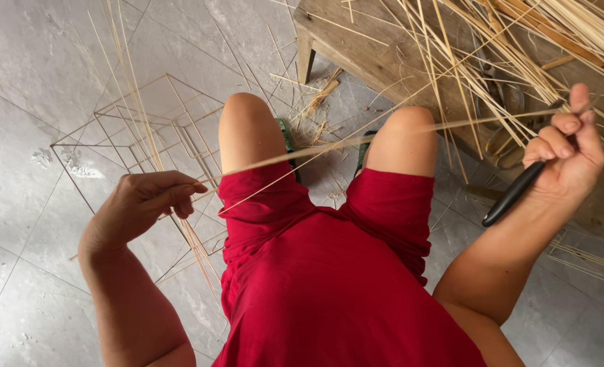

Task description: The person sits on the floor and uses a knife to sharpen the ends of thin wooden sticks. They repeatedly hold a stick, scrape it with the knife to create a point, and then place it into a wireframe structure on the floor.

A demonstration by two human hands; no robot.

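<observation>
Thin straw strand (356, 139) spans both hands above the knees, long axis left-right — left hand (146, 204) pinches its near end, right hand (567, 160) closes on the far end plus a black-handled tool (512, 194), beside the worktop's (377, 54) near edge.

What the view leaves out

The black-handled tool (514, 193) has its working end hidden inside the right hand (565, 158). The wooden bench (383, 61) runs off the top edge. The thin strip (383, 133) blurs toward that hand, and the sandals (288, 141) sit mostly behind the knees
</observation>
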